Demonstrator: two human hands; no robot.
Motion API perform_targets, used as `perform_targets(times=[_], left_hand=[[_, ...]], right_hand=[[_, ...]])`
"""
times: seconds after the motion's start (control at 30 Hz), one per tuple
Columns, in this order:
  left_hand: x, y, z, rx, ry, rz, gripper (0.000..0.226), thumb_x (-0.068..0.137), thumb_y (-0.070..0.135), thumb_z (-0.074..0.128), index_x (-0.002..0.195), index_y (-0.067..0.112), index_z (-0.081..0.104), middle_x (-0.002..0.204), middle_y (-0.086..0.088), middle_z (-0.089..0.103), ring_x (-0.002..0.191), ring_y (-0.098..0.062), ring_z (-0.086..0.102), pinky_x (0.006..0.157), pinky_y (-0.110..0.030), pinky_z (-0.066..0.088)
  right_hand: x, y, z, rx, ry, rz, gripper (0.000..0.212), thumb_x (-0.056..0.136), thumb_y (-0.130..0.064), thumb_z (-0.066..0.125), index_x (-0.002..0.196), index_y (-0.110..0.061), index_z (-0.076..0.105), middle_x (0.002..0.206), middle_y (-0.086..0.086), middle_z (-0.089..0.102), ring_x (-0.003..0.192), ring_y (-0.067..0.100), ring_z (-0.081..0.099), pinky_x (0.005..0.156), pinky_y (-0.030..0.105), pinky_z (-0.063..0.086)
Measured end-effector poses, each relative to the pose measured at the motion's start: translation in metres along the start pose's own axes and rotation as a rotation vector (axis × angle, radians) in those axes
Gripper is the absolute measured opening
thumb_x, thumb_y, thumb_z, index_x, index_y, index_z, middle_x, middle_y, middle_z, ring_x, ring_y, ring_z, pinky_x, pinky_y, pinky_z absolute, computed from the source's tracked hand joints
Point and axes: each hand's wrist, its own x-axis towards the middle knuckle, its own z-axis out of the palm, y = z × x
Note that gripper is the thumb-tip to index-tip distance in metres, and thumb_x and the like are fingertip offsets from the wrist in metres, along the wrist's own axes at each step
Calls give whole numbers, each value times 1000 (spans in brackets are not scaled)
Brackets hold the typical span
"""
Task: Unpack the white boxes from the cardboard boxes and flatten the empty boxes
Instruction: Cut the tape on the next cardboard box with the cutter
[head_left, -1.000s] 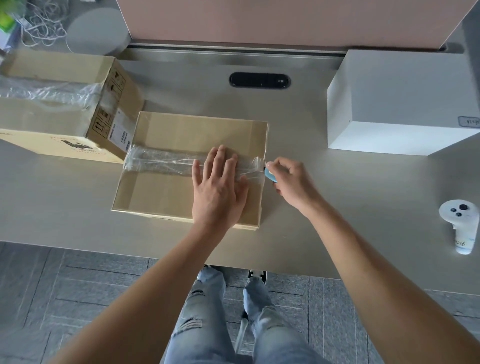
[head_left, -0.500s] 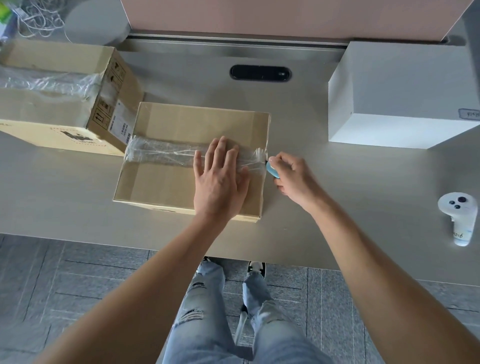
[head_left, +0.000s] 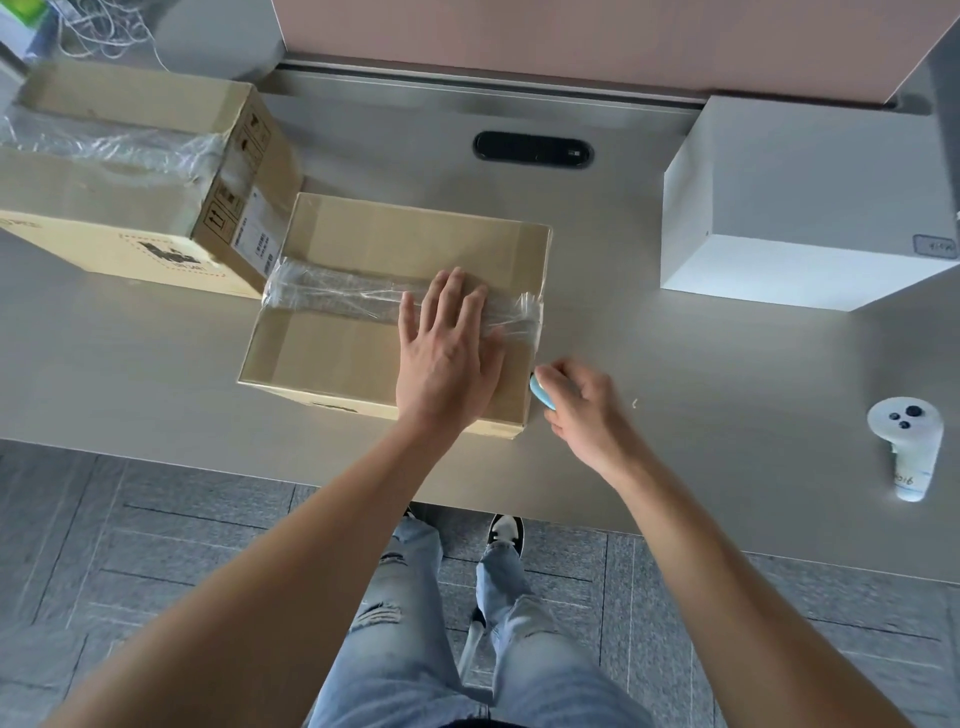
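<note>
Centrally on the grey desk: a sealed cardboard box, flaps shut, wrinkled clear tape along the top seam from left edge to right edge and over the right end. Left hand flat on the box lid, palm down, fingers spread and reaching onto the tape, gripping nothing. Right hand just beside the box's right side, near its front corner, fingers curled tight around a small light-blue cutter, tip pointed at the box wall; touching the cardboard or not, cannot tell. Behind and left of that box, touching its back left corner: a second cardboard box, also taped shut with crumpled clear tape, printed labels on the side facing the first. Well to the right of the central box: a white box, closed, standing alone. Right of the central box near the desk's front edge: a white handheld controller, lying apart from everything else. Beyond the central box: a dark oval cable slot in the desktop.
</note>
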Motion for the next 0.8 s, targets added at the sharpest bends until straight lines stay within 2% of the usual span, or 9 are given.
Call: perform_targets(times=[0.1, 0.23, 0.37, 0.5, 0.57, 0.63, 0.7, 0.73, 0.8], left_hand=[[-1, 0, -3, -83, 10, -12, 45, 100, 28, 50, 141, 11, 53, 158, -10, 43, 152, -28, 30, 125, -55, 17], [-5, -2, -12, -320, 126, -149, 43, 94, 16, 52, 134, 1, 53, 141, -15, 54, 133, -32, 46, 117, -44, 34], [-25, -3, -26, -479, 219, -402, 41, 95, 14, 56, 135, 3, 54, 138, -11, 54, 129, -25, 46, 112, -30, 35], [-53, -7, -46, -613, 305, -669, 42, 91, 17, 56, 132, 7, 58, 137, -5, 54, 128, -22, 49, 113, -31, 35], [-61, -5, -59, -674, 342, -815, 41, 93, 20, 55, 133, 8, 59, 136, -3, 54, 122, -20, 53, 112, -38, 39], [-65, 0, -74, -733, 344, -977, 43, 98, 20, 56, 140, 10, 55, 142, -2, 50, 130, -18, 49, 116, -40, 35], [-67, 5, -85, -819, 304, -1150, 52, 99, 27, 55, 149, 13, 46, 150, -1, 44, 139, -18, 43, 119, -41, 33], [-66, 7, -89, -885, 274, -1236, 58, 97, 33, 55, 151, 15, 43, 150, 0, 44, 138, -20, 43, 118, -43, 34], [-63, 9, -91, -1090, 193, -1386, 55, 93, 42, 57, 143, 20, 49, 134, 5, 56, 123, -19, 55, 113, -51, 43]], right_hand=[[-4, -2, -5, -68, 180, -33, 32, 96, -40, 57, 71, -21, 58, 47, -12, 49, 51, 17, 47, 55, 35, 39], [7, -18, -6, -116, 316, -98, 21, 92, -49, 55, 88, -29, 56, 72, -6, 64, 67, 22, 61, 64, 43, 53], [28, -53, 7, -369, 353, -390, 12, 99, -31, 55, 97, -19, 56, 86, -2, 64, 82, 22, 59, 71, 33, 44], [60, -90, 36, -617, 250, -617, 14, 96, -29, 62, 102, -16, 63, 107, 2, 60, 99, 21, 52, 83, 31, 41], [80, -103, 52, -741, 144, -638, 17, 95, -26, 64, 103, -12, 64, 120, 7, 60, 108, 27, 54, 91, 36, 43], [101, -111, 66, -865, 48, -626, 20, 95, -26, 64, 105, -8, 65, 138, 13, 56, 126, 34, 51, 106, 40, 39], [119, -118, 73, -935, -13, -585, 24, 96, -29, 61, 109, -9, 64, 152, 17, 48, 143, 35, 39, 118, 43, 30], [125, -121, 74, -946, -27, -572, 24, 97, -30, 60, 109, -9, 63, 150, 18, 49, 144, 36, 39, 118, 45, 29], [132, -125, 74, -918, -9, -553, 24, 97, -31, 57, 105, -9, 61, 129, 15, 61, 123, 37, 54, 104, 44, 36]])
